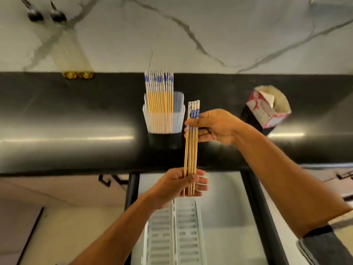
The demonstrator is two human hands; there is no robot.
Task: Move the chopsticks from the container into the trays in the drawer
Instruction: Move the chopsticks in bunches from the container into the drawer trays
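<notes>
A bundle of several yellow chopsticks with white-and-blue tops (190, 150) is held upright over the counter's front edge. My right hand (214, 127) grips the bundle near its patterned tops; my left hand (181, 183) grips its thin lower ends. Left of the bundle stands a translucent container (178, 113) on the black counter, holding several more matching chopsticks (159, 100). Below my hands an open drawer (256, 207) holds two white slotted trays (188, 236), side by side; no chopsticks show in them.
An opened red-and-white carton (267, 109) stands on the black counter (76, 121) to the right of my right hand. Two glass bottles with black caps (70, 52) lean against the marble wall at the back left. Pale floor shows left of the drawer.
</notes>
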